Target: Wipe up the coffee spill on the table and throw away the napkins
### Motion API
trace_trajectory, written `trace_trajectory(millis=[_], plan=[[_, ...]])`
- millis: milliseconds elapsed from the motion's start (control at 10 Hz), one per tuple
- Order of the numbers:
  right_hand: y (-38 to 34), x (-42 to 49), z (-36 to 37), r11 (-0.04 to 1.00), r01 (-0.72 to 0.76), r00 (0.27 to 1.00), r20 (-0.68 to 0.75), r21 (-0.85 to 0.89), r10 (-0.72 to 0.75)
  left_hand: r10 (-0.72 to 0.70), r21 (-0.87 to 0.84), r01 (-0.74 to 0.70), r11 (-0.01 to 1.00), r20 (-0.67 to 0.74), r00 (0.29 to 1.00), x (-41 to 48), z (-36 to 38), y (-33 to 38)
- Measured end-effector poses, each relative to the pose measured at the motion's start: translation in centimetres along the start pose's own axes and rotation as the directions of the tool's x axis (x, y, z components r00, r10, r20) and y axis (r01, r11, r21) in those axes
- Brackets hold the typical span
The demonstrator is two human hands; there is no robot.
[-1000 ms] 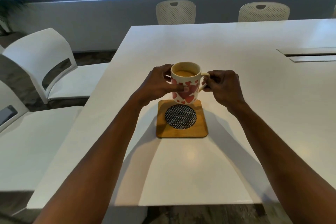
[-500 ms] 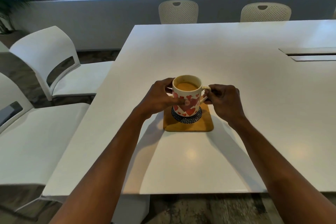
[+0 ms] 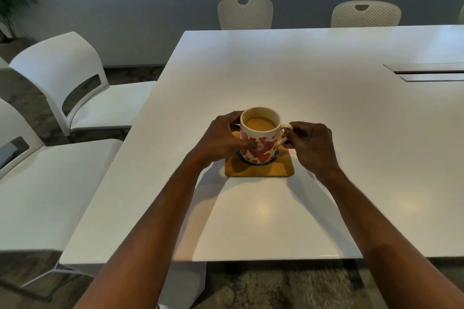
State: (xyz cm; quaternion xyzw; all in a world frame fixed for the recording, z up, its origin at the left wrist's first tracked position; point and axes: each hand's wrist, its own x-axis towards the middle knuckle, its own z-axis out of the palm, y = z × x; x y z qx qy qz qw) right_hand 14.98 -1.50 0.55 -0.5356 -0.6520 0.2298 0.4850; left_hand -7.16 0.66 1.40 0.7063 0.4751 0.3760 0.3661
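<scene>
A white mug (image 3: 259,138) with red hearts, holding light brown coffee, stands on a wooden coaster (image 3: 259,168) with a dark woven disc in its middle. The coaster lies on the white table (image 3: 326,98) near its front edge. My left hand (image 3: 221,140) wraps the mug's left side, thumb across the front. My right hand (image 3: 310,144) pinches the handle on the mug's right. No spill and no napkins show in this view.
White chairs (image 3: 75,88) stand along the table's left side, and two perforated chairs (image 3: 245,12) at the far edge. A recessed cable slot (image 3: 431,74) sits in the table at the right. A plant (image 3: 10,0) is at the far left.
The mug came down from above the coaster and now rests on its dark disc. Both hands came down with it and still hold it.
</scene>
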Motion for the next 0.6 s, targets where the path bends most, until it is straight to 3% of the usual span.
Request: trace_trajectory(millis=[400, 500, 600], plan=[[0.0, -0.2, -0.1, 0.999, 0.027, 0.999, 0.037, -0.039, -0.026, -0.011, -0.021, 0.011, 1.0, -0.011, 1.0, -0.3, 0.4, -0.2], [-0.4, 0.2, -0.9, 0.998, 0.009, 0.992, 0.124, -0.056, -0.002, -0.022, -0.006, 0.022, 1.0, 0.048, 0.999, -0.2, 0.0, 0.0], [-1.0, 0.7, -3.3, 0.981, 0.031, 0.986, 0.167, -0.19, 0.001, -0.108, -0.01, 0.11, 0.994, 0.122, 0.987, -0.9, -2.4, -0.2]])
